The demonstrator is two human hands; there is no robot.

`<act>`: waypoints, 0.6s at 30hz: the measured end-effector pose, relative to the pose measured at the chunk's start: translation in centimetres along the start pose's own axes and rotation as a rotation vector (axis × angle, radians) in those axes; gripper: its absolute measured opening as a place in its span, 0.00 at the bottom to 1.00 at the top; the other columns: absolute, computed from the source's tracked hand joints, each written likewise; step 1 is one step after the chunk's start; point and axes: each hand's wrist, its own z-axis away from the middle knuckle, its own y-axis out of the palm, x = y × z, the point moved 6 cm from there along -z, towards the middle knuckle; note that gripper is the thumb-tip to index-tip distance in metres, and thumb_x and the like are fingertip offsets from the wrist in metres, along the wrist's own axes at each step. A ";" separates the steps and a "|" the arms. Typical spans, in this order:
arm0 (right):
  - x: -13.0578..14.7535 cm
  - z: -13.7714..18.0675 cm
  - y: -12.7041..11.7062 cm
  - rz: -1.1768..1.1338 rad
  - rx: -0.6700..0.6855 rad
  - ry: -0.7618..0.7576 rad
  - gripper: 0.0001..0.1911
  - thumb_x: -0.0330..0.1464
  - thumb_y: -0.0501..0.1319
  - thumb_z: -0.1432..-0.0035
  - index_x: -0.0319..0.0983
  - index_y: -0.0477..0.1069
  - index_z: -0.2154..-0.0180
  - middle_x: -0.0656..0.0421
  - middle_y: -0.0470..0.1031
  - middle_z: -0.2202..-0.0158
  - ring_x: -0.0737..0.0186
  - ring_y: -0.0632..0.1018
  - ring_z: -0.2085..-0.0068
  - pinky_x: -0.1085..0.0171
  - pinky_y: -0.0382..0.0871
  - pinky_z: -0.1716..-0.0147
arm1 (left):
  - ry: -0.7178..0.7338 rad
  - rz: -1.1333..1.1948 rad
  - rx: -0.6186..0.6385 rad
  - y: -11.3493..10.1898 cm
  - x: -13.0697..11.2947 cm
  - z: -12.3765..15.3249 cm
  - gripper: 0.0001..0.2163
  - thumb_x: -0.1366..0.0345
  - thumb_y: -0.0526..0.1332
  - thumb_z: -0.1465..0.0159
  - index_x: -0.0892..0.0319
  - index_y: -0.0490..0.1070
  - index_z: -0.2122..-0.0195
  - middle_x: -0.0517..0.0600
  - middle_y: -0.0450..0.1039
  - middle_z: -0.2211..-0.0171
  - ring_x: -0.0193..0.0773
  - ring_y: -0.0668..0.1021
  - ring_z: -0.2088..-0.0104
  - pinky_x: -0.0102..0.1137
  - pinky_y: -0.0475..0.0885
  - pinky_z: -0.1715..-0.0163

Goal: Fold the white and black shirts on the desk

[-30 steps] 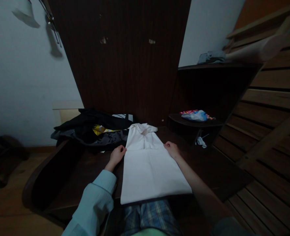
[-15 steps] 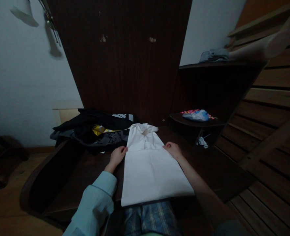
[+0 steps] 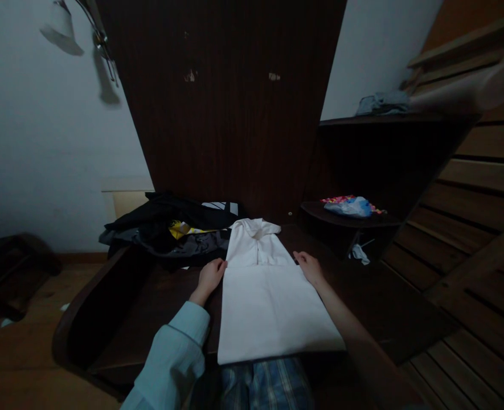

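A white collared shirt (image 3: 273, 310) lies folded into a long panel on the dark wooden surface, its collar at the far end and a crosswise fold line below the short button placket. My left hand (image 3: 211, 277) is closed at the left edge by that fold line, thumb and fingertips pinching the cloth. At the opposite edge, my right hand (image 3: 310, 267) has its fingers curled together on the fabric at about the same height. The shirt's near end reaches the front edge of the surface, above my plaid-covered lap.
A heap of dark clothes (image 3: 170, 228) with a yellow patch lies at the back left. On the right, a small corner shelf (image 3: 341, 219) carries a blue-white plastic bag (image 3: 352, 206). A raised wooden side (image 3: 85, 319) bounds the left, and wooden slats (image 3: 482, 216) stand at right.
The camera view has turned slightly left, so everything sits a little further right and lower. Both hands stay at the shirt's edges, and its folded shape looks the same.
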 end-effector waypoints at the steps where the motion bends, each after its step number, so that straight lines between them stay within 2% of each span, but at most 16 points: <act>1: 0.0 0.0 -0.1 -0.021 -0.016 -0.007 0.21 0.49 0.47 0.51 0.41 0.61 0.82 0.62 0.65 0.84 0.65 0.67 0.78 0.68 0.56 0.77 | 0.001 0.006 -0.005 0.0 0.0 0.0 0.12 0.63 0.47 0.38 0.58 0.67 0.74 0.50 0.72 0.71 0.36 0.73 0.69 0.26 0.58 0.73; 6: 0.0 0.1 -0.4 -0.104 -0.052 0.009 0.21 0.51 0.49 0.54 0.41 0.61 0.81 0.62 0.64 0.83 0.65 0.66 0.78 0.68 0.57 0.77 | -0.038 0.088 -0.091 -0.3 0.3 0.1 0.11 0.60 0.48 0.39 0.58 0.64 0.73 0.47 0.69 0.75 0.35 0.72 0.73 0.26 0.58 0.75; 11: 0.5 0.1 -0.5 -0.107 -0.011 -0.006 0.21 0.49 0.48 0.53 0.41 0.58 0.84 0.62 0.63 0.84 0.65 0.66 0.77 0.68 0.57 0.76 | 0.075 0.120 -0.205 -0.8 -0.3 0.1 0.11 0.61 0.49 0.41 0.58 0.64 0.76 0.47 0.65 0.73 0.34 0.70 0.72 0.26 0.61 0.72; 18: 0.6 0.3 -0.1 0.003 0.071 -0.008 0.20 0.47 0.49 0.53 0.40 0.60 0.84 0.63 0.62 0.85 0.66 0.65 0.78 0.69 0.55 0.77 | 0.189 0.210 -0.067 0.3 -1.0 -0.3 0.12 0.56 0.52 0.44 0.59 0.65 0.78 0.46 0.64 0.76 0.33 0.69 0.74 0.26 0.62 0.73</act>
